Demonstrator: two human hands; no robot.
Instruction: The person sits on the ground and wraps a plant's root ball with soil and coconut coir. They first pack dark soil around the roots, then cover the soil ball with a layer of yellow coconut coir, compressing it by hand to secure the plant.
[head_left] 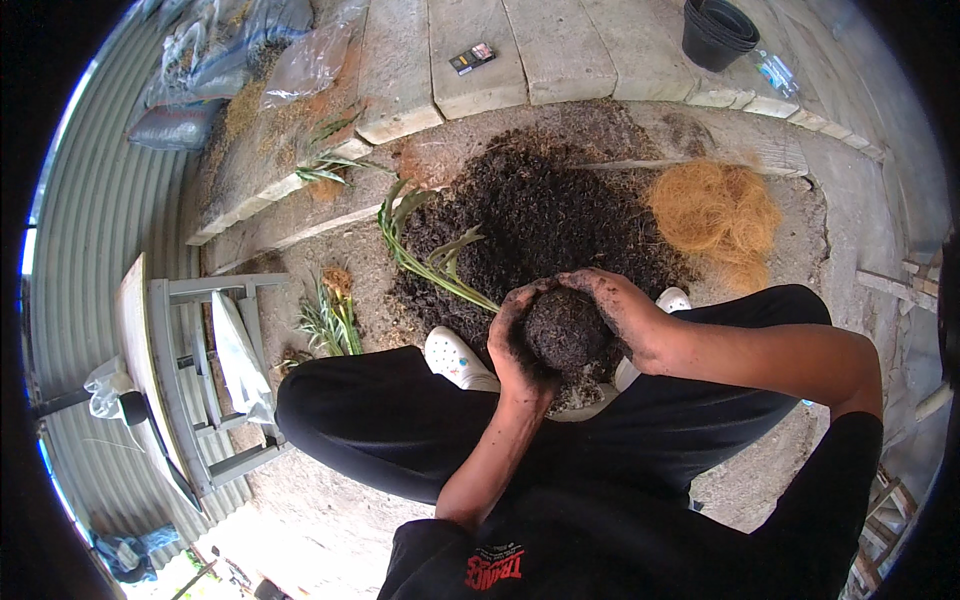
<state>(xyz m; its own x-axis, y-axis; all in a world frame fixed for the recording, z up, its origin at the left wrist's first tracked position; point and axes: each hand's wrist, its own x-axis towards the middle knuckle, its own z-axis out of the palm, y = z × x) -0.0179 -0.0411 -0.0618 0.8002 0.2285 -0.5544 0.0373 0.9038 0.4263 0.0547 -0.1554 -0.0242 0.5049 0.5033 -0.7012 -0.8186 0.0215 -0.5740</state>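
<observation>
A round, dark ball of soil (566, 328) sits between my two soil-stained hands, over the gap between my knees. My left hand (517, 350) curves around its left side, and my right hand (622, 312) wraps its far and right side. From beside my left hand a green plant (430, 268) with long, drooping leaves reaches out to the far left; its base is hidden by the hand, though it seems to come from the ball. Just beyond the hands spreads a heap of loose dark soil (545, 215) on the concrete floor.
Tan fibre (712, 212) lies in a tangled pile right of the soil. More uprooted plants (335, 312) rest on the left, near a wooden stool (205, 370). Black pots (718, 35), a plastic bottle (778, 74) and a small pack (472, 58) are on the far ledge. Sacks (180, 122) stand far left.
</observation>
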